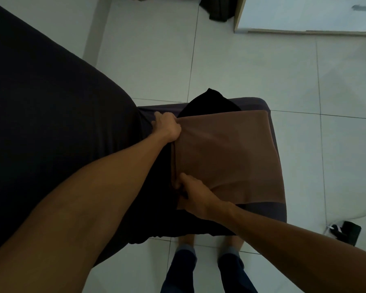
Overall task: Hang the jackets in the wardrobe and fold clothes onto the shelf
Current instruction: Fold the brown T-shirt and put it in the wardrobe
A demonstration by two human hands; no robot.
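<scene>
A brown garment [226, 153] lies folded into a rough rectangle on a dark grey padded stool [270, 210]. A black garment [209, 101] lies under it and sticks out at the far edge. My left hand [167, 125] grips the brown garment's far left corner. At the near left edge, my right hand [195, 196] pinches the same garment, thumb on top. Both hands hold the folded left side of the cloth.
A large dark sofa or bed [40, 113] fills the left. The floor is pale tile [262, 66]. A white wardrobe panel [304, 13] lies at the top right, dark clothing [218, 9] beside it. A small black-and-white object [347, 231] lies on the floor at right. My feet [207, 250] stand below the stool.
</scene>
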